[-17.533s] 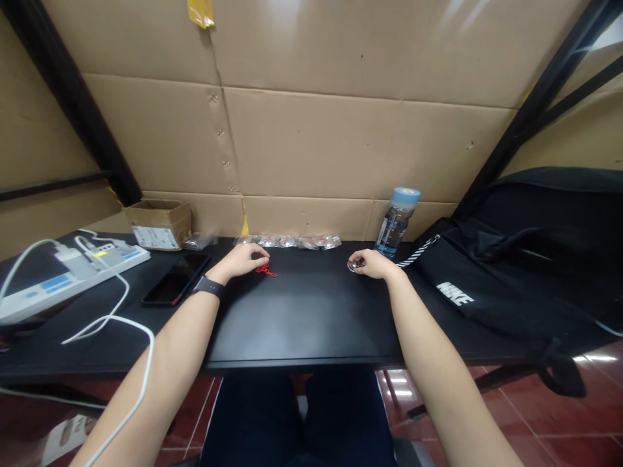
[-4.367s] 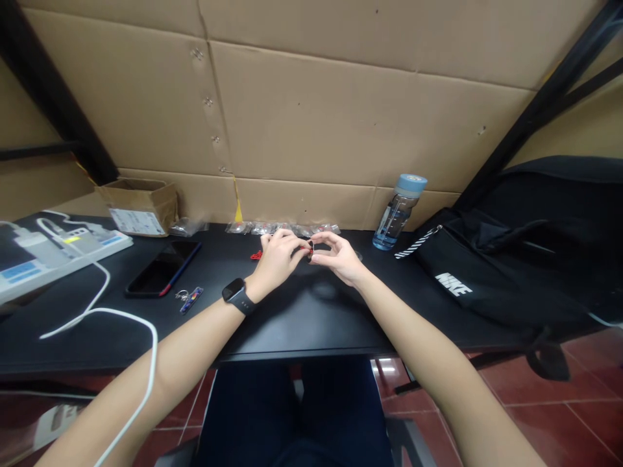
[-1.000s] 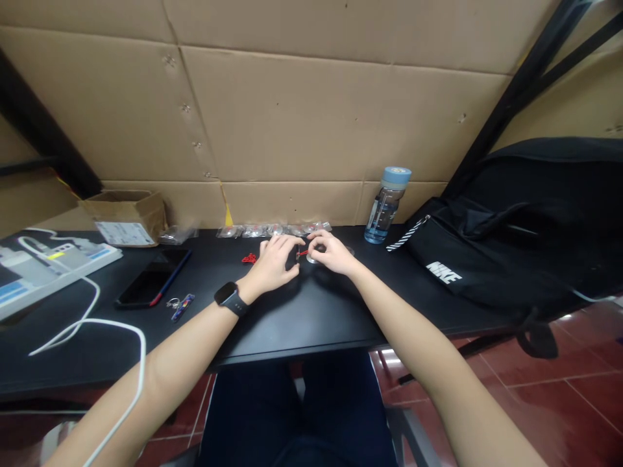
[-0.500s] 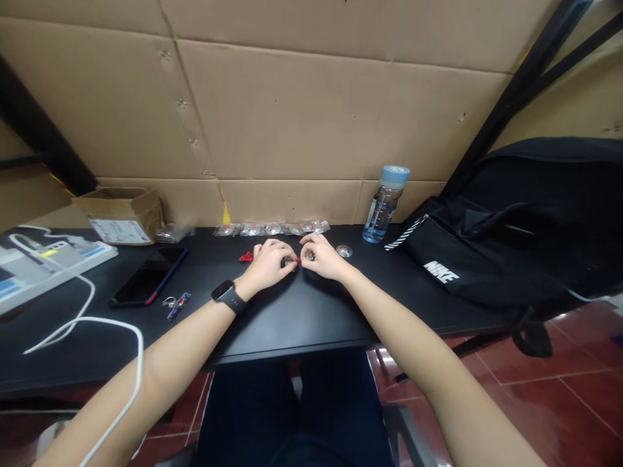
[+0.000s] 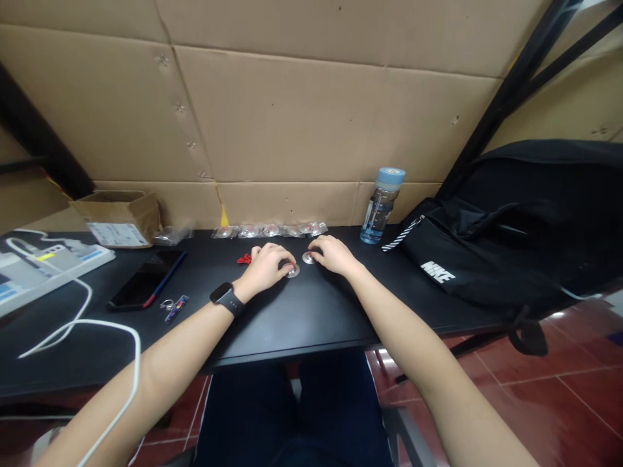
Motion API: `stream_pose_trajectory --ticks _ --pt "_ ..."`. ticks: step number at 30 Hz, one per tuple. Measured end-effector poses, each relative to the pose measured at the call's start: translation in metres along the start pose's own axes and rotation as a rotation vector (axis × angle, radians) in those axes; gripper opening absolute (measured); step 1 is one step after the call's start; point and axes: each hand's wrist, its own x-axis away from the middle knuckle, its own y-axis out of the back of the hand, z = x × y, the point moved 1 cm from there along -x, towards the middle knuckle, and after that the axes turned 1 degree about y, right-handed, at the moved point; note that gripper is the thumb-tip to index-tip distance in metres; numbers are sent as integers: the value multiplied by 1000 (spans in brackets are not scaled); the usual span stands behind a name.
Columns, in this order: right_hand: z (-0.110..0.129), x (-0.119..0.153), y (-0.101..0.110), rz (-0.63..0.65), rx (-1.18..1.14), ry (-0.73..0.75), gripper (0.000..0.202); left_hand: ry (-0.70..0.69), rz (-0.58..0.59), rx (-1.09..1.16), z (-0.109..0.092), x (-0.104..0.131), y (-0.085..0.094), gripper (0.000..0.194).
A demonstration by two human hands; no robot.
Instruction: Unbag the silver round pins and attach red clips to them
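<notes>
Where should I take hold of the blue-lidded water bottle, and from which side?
I'd grip the water bottle around its middle, below the blue lid, from the left: it stands upright, roughly cylindrical, while the black Nike bag sits close on its right and cardboard stands behind.

Left fingers [image 5: 282,251] and right fingers [image 5: 320,240] curl downward, near but apart

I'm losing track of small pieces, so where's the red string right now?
In the head view, the red string lies on the black table just left of your left hand, nearer you than the clear packets.
</notes>
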Motion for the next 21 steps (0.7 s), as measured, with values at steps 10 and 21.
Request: stream_pose_trajectory --ticks 10,21 --pt "8 1 1 39 -64 -32 14 10 -33 -4 -4 0 5 16" --pt "16 0 10 -250 -427 45 10 96 -108 28 -8 -1 9 16"
